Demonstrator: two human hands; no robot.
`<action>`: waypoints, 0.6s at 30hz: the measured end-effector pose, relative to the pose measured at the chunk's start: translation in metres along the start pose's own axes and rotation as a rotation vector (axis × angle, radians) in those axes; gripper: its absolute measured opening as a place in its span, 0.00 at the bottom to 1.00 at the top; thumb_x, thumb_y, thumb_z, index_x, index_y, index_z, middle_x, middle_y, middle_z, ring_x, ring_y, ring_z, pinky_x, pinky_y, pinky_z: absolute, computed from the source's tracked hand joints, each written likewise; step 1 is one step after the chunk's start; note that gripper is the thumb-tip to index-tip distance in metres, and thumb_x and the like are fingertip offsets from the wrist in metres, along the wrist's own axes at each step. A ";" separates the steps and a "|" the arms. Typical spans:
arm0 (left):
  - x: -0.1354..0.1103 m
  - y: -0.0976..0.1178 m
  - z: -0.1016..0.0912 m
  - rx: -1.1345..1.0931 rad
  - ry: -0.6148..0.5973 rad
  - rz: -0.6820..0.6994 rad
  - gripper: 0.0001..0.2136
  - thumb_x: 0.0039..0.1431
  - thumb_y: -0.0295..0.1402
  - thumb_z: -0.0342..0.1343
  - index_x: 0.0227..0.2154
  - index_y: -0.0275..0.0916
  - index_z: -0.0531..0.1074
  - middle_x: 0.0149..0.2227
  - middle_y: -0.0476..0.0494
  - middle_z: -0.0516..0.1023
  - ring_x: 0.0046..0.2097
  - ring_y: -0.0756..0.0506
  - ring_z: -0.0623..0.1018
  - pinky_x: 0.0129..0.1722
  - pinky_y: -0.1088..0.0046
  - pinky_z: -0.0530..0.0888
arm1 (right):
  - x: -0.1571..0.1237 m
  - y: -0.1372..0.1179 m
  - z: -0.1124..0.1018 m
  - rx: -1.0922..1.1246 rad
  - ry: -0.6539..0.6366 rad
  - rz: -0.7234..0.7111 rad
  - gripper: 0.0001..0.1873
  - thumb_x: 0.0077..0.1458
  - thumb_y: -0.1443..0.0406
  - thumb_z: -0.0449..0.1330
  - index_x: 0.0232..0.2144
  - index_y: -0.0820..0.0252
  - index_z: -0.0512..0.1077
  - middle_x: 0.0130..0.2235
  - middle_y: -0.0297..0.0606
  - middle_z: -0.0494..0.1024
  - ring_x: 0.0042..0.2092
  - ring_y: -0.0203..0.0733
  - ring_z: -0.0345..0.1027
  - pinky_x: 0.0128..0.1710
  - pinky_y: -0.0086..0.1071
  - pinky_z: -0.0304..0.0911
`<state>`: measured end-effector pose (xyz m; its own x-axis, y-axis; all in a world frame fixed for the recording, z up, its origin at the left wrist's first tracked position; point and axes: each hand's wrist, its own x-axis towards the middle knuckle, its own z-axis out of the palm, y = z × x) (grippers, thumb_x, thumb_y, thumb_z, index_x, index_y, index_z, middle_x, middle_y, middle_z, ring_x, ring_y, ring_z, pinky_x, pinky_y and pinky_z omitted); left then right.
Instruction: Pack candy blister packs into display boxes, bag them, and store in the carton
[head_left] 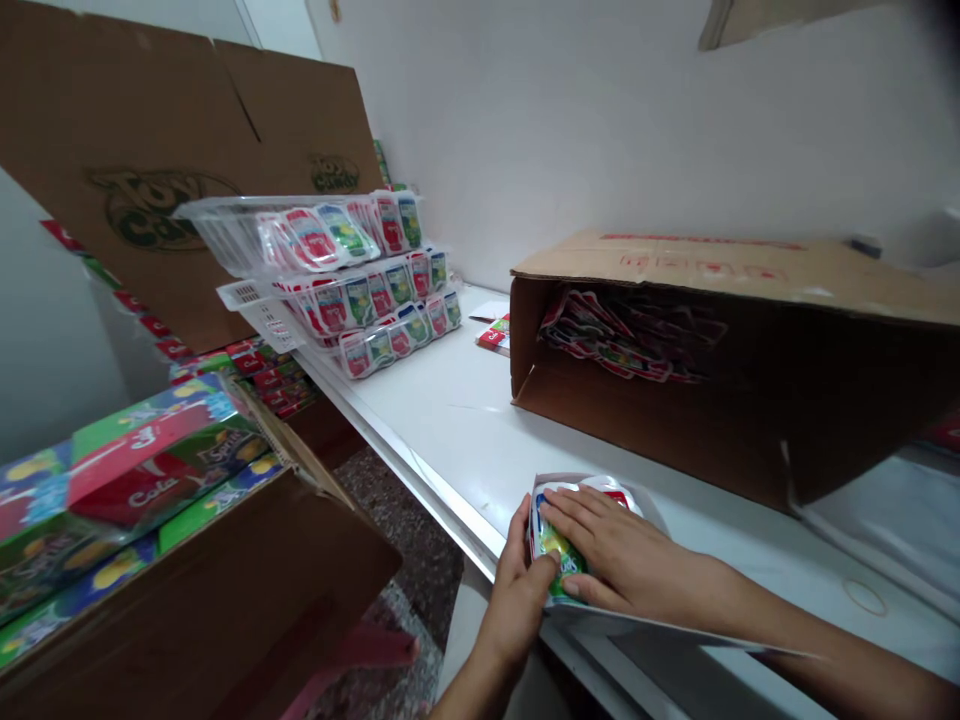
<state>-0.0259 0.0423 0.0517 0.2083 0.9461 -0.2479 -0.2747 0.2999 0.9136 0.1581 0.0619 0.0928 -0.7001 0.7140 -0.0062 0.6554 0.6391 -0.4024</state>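
Observation:
A small open cardboard display box (534, 540) sits at the front edge of the white table, filled with candy packets (564, 560) printed in green, blue and red; "Sprite"-like lettering shows on the front one. My left hand (517, 590) grips the box's left side, with its thumb over the near corner and onto the packets. Across the packets my right hand (611, 550) lies flat, fingers stretched toward the far left corner, pressing on their tops. The box's long lid flap (645, 622) hangs open toward me, under my right forearm.
A large carton (645, 440) lies on its side behind my hands, with loose packets (630, 335) inside. Clear plastic trays (397, 340) of packets are stacked at the table's left. Below left, an open carton (300, 560) holds wrapped boxes (150, 460). Scissors (481, 319) lie near a flat box (495, 336).

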 end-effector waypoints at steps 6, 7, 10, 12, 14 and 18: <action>-0.005 0.012 -0.007 0.241 0.108 0.110 0.36 0.53 0.43 0.62 0.62 0.41 0.55 0.66 0.36 0.57 0.65 0.34 0.60 0.62 0.56 0.60 | -0.032 0.008 -0.023 0.051 0.329 0.126 0.25 0.63 0.55 0.51 0.60 0.54 0.61 0.62 0.44 0.65 0.62 0.50 0.57 0.62 0.50 0.53; 0.000 0.021 -0.007 0.357 0.143 0.186 0.35 0.53 0.43 0.62 0.62 0.42 0.57 0.65 0.36 0.58 0.65 0.34 0.60 0.63 0.55 0.59 | -0.038 0.011 -0.021 0.067 0.416 0.233 0.24 0.63 0.55 0.51 0.58 0.55 0.63 0.59 0.45 0.68 0.60 0.50 0.61 0.58 0.49 0.59; 0.027 0.051 0.003 0.691 0.018 0.477 0.26 0.54 0.41 0.60 0.56 0.43 0.67 0.58 0.37 0.69 0.60 0.35 0.67 0.60 0.55 0.62 | -0.053 0.019 -0.006 0.168 0.594 0.588 0.24 0.62 0.50 0.49 0.54 0.56 0.64 0.53 0.47 0.73 0.50 0.52 0.70 0.42 0.44 0.71; 0.049 0.066 0.018 0.895 -0.191 0.586 0.20 0.57 0.39 0.57 0.52 0.41 0.71 0.52 0.37 0.75 0.55 0.35 0.71 0.56 0.55 0.66 | -0.058 0.021 0.005 0.244 0.607 0.686 0.25 0.61 0.49 0.48 0.54 0.56 0.64 0.50 0.47 0.74 0.45 0.51 0.73 0.37 0.42 0.72; 0.066 0.072 0.034 1.069 -0.397 0.664 0.17 0.58 0.35 0.54 0.51 0.41 0.72 0.46 0.37 0.79 0.51 0.35 0.74 0.54 0.54 0.67 | -0.059 0.021 0.014 0.288 0.588 0.666 0.24 0.62 0.51 0.47 0.53 0.56 0.65 0.49 0.46 0.75 0.43 0.49 0.74 0.40 0.42 0.71; 0.076 0.070 0.049 1.220 -0.822 0.743 0.18 0.60 0.30 0.50 0.53 0.44 0.70 0.49 0.40 0.78 0.53 0.38 0.75 0.58 0.57 0.64 | -0.059 0.017 0.017 0.343 0.570 0.604 0.21 0.63 0.53 0.46 0.51 0.54 0.65 0.52 0.44 0.74 0.48 0.48 0.72 0.49 0.43 0.68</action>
<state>0.0171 0.1293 0.1125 0.8970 0.3960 0.1966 0.2360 -0.8049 0.5444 0.2062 0.0262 0.0711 0.0438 0.9926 0.1132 0.6821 0.0531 -0.7294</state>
